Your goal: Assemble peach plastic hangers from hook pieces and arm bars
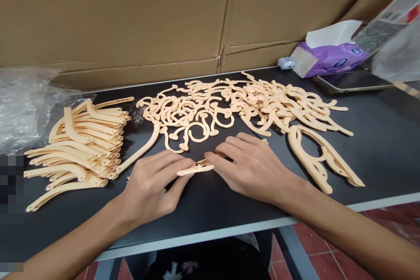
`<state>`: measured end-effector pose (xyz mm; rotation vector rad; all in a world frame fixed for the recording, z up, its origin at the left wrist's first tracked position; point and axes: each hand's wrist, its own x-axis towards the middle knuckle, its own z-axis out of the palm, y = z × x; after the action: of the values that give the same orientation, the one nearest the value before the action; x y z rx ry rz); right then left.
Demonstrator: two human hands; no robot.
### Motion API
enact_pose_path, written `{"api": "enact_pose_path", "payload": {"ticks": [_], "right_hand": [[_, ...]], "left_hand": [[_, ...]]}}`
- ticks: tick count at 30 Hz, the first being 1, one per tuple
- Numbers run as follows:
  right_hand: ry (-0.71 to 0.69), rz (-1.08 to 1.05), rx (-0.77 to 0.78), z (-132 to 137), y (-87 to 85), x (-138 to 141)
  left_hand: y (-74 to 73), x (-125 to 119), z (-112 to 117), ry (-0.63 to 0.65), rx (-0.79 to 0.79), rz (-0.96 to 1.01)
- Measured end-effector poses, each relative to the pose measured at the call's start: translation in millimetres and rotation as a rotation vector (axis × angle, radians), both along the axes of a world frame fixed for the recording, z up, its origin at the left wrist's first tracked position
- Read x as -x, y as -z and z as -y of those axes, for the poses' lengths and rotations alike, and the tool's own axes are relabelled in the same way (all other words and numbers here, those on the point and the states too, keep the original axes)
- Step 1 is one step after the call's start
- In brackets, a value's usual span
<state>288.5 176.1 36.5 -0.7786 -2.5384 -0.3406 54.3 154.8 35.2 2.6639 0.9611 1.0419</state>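
My left hand (152, 186) and my right hand (251, 166) meet at the middle of the black table (377, 157). Both pinch a small peach plastic hanger piece (196, 168) that lies flat between their fingertips. Just beyond the hands spreads a heap of peach plastic hooks (229, 107). One long curved arm piece (139, 148) lies by my left hand. A stack of hanger arms (83, 144) sits to the left. Assembled hanger parts (323, 157) lie right of my right hand.
Cardboard boxes (131, 17) wall off the back of the table. Crumpled clear plastic (22, 105) lies at the far left. A purple tissue pack (331, 57), a phone (352, 81) and a plastic bag (397, 48) sit at the back right. Red floor tiles show below the table's front edge.
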Motion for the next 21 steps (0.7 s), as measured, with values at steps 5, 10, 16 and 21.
{"api": "enact_pose_path", "payload": {"ticks": [5,10,16,21], "right_hand": [[-0.014,0.008,-0.012,-1.4,1.0,-0.2],[-0.005,0.026,-0.059,-1.0,1.7,0.9],[0.013,0.050,-0.078,0.7,-0.6,0.2],[0.007,0.060,-0.101,1.4,-2.8,1.3]], "left_hand": [[0.4,3.7,-0.9,0.003,-0.031,-0.064],[-0.7,5.8,-1.3,0.006,-0.086,-0.171],[-2.6,8.2,0.1,-0.021,-0.175,-0.293],[-4.2,7.6,0.7,-0.017,-0.197,-0.357]]}}
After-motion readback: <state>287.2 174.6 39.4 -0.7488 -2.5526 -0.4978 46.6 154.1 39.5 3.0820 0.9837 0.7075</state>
